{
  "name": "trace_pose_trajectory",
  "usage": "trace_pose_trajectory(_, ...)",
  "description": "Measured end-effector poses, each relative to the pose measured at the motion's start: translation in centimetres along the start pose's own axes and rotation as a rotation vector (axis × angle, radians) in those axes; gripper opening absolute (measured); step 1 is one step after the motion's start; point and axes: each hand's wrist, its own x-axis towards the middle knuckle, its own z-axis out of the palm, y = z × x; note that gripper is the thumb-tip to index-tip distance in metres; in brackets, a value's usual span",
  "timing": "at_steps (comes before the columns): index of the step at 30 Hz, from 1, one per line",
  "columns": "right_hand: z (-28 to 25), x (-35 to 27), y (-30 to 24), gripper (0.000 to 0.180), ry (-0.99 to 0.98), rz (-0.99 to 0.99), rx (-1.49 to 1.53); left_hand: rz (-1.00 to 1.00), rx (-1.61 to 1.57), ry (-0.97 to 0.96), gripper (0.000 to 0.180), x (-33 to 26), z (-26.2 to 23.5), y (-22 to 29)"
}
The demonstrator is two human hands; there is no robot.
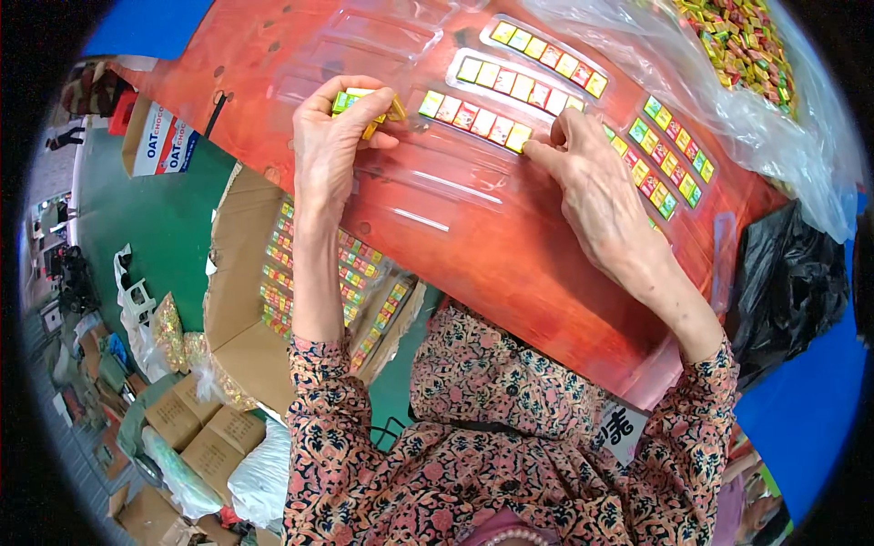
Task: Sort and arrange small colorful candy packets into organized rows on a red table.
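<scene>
While you lean over the red surface [473, 237], this is how things stand:

Left hand: your left hand [332, 150] has its fingers curled shut on a small stack of sweets [364, 102]; most of the stack is hidden inside the grip, so you cannot count it.
Right hand: your right hand [592, 177] lies on the clear plastic tray [410, 173], fingers together, fingertips pressing the right end of the nearest row of sweets [475, 118]; whether they pinch a piece cannot be told.
Tray: two more filled rows lie beyond that row, and further rows run off to the right, partly covered by your wrist. Its near slots are hard to make out, only glints.
Supply: a heap of loose sweets [742, 41] sits in a clear bag [783, 136] at the top right, cut off by the picture's rim.
Below the surface: a cardboard box [246, 309] holds filled trays, partly hidden by your left forearm.
Right edge: a black bag [792, 282], contents unseen.
</scene>
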Motion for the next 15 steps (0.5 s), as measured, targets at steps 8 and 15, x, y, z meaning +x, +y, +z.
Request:
trace_pose_trajectory(8, 1.1, 0.6, -0.2, 0.027, 0.074, -0.022, -0.015, -0.001, -0.002, -0.018, 0.016, 0.2, -0.1, -0.1)
trace_pose_trajectory(15, 0.9, 0.6, 0.0, 0.027, 0.076, -0.010, -0.012, -0.017, 0.006, -0.018, 0.016, 0.1, 0.0, 0.3)
